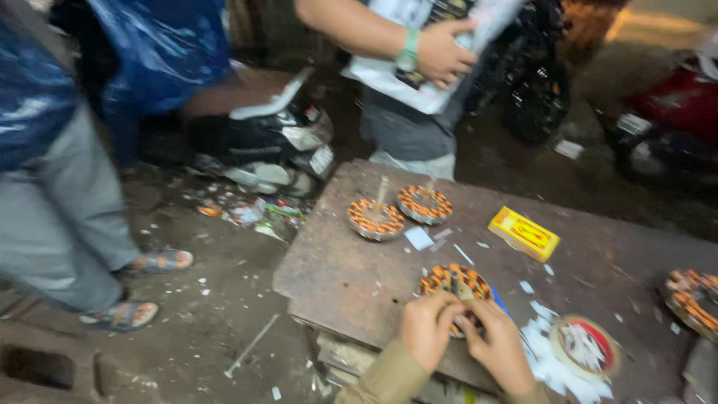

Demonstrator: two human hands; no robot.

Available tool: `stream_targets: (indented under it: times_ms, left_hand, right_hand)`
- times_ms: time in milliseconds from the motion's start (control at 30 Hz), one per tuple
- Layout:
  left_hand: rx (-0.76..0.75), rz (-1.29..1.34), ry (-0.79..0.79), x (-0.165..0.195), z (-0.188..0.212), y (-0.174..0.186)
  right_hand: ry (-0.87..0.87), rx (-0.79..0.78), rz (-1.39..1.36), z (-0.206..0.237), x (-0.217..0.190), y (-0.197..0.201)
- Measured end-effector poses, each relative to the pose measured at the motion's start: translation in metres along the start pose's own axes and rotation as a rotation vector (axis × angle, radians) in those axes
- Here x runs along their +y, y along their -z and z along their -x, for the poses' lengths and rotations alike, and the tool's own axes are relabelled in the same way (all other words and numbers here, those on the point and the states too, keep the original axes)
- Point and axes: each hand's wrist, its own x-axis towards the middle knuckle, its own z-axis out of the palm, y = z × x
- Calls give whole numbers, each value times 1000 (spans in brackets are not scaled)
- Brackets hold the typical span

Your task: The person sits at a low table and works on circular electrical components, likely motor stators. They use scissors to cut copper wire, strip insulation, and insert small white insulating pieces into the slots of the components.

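My left hand (pixel 426 329) and my right hand (pixel 497 346) meet over a round copper-wound coil (pixel 456 284) with a centre shaft, lying on a worn brown wooden board (pixel 351 269). Fingers of both hands pinch at the coil's near edge; what sits between the fingertips is too blurred to tell. Two more round copper coils (pixel 375 218) (pixel 425 203) sit farther back on the board. A roll of tape (pixel 585 346) lies just right of my right hand among white paper scraps (pixel 550 366).
A yellow box (pixel 523 233) lies on the board's right. Another coil (pixel 692 298) is at the far right edge. A person holding a white packet (pixel 419 56) stands behind the board; another person's sandalled feet (pixel 142 288) are left. A motorcycle (pixel 535 82) and red vehicle (pixel 673 112) stand behind.
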Motion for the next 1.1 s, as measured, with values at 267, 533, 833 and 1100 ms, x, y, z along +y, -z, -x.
stream_targets:
  times_ms: [267,533,833,1100]
  left_hand:
    - [-20,33,-94,-51,-9,-13]
    - [-43,87,-47,-75,-9,-21]
    - [17,32,-31,-51,9,-40]
    - [1,-158,-108,-57,31,-35]
  right_hand:
    - [-90,53,37,-15,82,-48]
    - [39,194,161,-22,91,-69]
    - [181,-8,-55,20,28,6]
    - [-10,37,-73,17,-20,18]
